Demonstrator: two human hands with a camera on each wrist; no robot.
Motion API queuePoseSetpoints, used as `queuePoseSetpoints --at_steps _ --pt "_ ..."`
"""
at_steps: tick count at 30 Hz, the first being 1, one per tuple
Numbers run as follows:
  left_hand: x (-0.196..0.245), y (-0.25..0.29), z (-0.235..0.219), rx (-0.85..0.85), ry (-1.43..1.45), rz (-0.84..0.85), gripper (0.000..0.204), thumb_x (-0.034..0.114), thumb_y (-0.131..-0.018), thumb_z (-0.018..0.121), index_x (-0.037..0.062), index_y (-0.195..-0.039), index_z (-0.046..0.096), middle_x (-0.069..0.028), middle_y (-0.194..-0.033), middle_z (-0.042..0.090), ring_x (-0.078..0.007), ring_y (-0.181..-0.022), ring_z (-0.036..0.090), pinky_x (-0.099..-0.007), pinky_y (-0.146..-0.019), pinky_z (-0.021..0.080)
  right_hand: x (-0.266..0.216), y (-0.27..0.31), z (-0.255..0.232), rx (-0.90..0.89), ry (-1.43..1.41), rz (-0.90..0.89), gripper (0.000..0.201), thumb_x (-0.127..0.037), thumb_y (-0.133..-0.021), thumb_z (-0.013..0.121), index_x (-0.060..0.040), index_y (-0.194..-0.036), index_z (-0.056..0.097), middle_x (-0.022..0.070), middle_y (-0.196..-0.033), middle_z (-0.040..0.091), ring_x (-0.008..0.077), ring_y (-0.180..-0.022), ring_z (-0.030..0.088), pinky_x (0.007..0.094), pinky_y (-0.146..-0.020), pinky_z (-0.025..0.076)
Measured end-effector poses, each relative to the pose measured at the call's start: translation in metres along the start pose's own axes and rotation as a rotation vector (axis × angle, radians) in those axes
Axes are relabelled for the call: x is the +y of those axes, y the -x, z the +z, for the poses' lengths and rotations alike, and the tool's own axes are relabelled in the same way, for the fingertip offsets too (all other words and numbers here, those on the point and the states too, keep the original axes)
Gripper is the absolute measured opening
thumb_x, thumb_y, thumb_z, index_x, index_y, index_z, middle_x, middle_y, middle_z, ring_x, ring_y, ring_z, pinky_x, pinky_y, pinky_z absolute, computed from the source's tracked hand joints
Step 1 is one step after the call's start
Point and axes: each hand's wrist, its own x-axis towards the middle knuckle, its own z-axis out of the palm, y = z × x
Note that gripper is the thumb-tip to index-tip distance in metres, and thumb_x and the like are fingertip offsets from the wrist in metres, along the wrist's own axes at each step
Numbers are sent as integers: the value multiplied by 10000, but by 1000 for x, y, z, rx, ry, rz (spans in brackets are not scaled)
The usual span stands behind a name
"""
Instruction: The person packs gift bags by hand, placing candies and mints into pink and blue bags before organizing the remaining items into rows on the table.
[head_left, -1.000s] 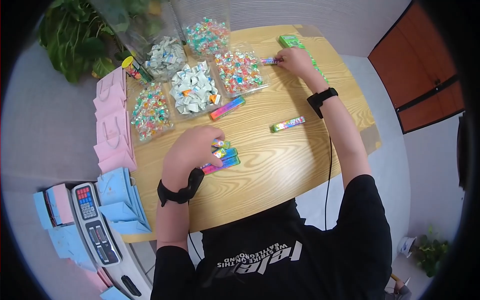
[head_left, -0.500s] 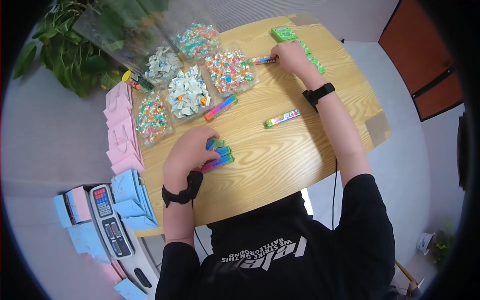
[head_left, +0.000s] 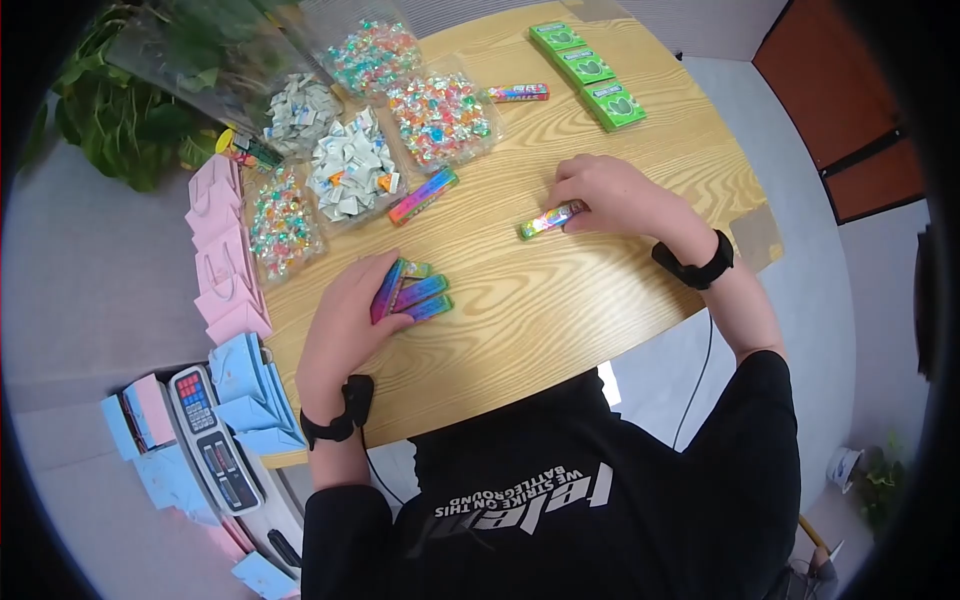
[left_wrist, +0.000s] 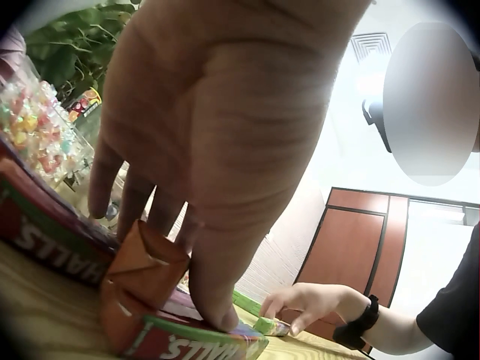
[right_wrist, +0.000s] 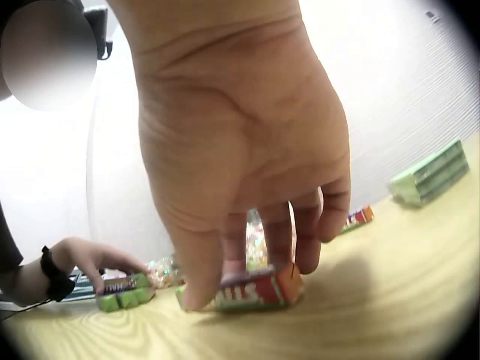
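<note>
My right hand (head_left: 622, 202) pinches a small, bright stick pack of Halls candy (head_left: 545, 221) between thumb and fingers, low over the table. In the right wrist view the red and green Halls pack (right_wrist: 259, 291) lies between thumb and fingertips. At the left of the table my left hand (head_left: 345, 318) holds a bunch of blue-and-pink Halls packs (head_left: 425, 290), its thumb along the nearest one. One of them leans tilted across the others near the fingers. In the left wrist view the thumb presses on a Halls pack (left_wrist: 206, 343), and an orange pack end (left_wrist: 142, 262) sits above it.
Another Halls pack (head_left: 423, 196) lies ahead of the hands, and one (head_left: 520, 93) farther back. Three green boxes (head_left: 613, 106) line the far right. Clear trays of wrapped candies (head_left: 440, 120) stand far left, with pink bags (head_left: 225, 270), blue bags (head_left: 250, 395) and a scale (head_left: 222, 450) beside the table.
My right hand has let go of the far Halls pack beside the candy tray and come back to the nearer one. My left hand stays at its bunch, where one pack now leans across.
</note>
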Motion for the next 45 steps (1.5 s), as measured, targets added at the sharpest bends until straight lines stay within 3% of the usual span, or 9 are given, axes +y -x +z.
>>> queuePoseSetpoints --at_steps 2,8,11,15,17,26,32,38,45 --pt "-2 0 -1 -18 7 -2 728 148 -654 812 44 -1311 517 -163 -1283 554 -358 -1182 511 -408 -999 416 -6 -4 -3 -45 -5 289 227 -154 -707 770 -100 -921 715 77 -906 623 291 -944 580 387 -801 489" --pt "1 3 2 -33 -95 -29 795 144 -671 818 73 -1384 474 -167 -1391 475 -357 -1271 448 -400 -1065 370 48 -51 10 334 506 399 123 -200 -740 735 -117 -831 744 93 -1075 622 292 -1082 556 400 -831 491" --pt "5 12 -3 8 -24 -67 782 133 -679 813 80 -1384 477 -159 -1427 440 -355 -1289 431 -401 -1077 360 55 -69 12 509 847 194 145 -230 -753 728 -105 -825 742 112 -1196 596 293 -1150 524 422 -844 483" --pt "-9 24 -4 -1 1 -59 762 140 -688 806 87 -1378 488 -164 -1419 454 -357 -1286 439 -408 -1072 365 75 -95 5 500 832 152 158 -235 -751 739 -116 -854 741 111 -1143 642 286 -1102 575 442 -855 463" --pt "-17 28 -2 -28 -76 -43 674 161 -705 785 61 -1323 534 -181 -1379 493 -365 -1255 471 -419 -1053 387 81 -112 -4 210 487 438 237 -214 -743 771 -123 -959 729 72 -1037 692 274 -1006 629 427 -886 445" --pt "-18 29 -4 -21 -59 -39 657 180 -703 797 55 -1303 559 -189 -1394 491 -367 -1257 479 -406 -1049 392 114 -140 -18 205 419 467 468 -207 -777 758 -144 -1197 563 86 -942 696 278 -960 645 433 -895 416" --pt "-23 30 -2 -11 -35 -23 647 193 -705 797 41 -1289 563 -193 -1394 490 -372 -1250 484 -410 -1044 396 120 -128 -13 315 468 278 369 -229 -755 779 -144 -1084 635 47 -972 686 243 -1022 610 407 -957 394" --pt "-24 30 -1 -8 -58 -8 651 200 -704 799 33 -1287 561 -197 -1392 488 -377 -1252 480 -414 -1041 396 99 -119 -17 240 445 354 325 -225 -762 766 -145 -1064 678 25 -1080 666 239 -1112 573 406 -973 407" --pt "-24 30 -2 -21 -68 -12 655 196 -705 797 30 -1290 555 -198 -1392 486 -378 -1247 482 -416 -1036 399 118 -124 -15 277 445 284 273 -219 -774 748 -165 -1038 705 26 -986 695 234 -1024 610 401 -913 430"
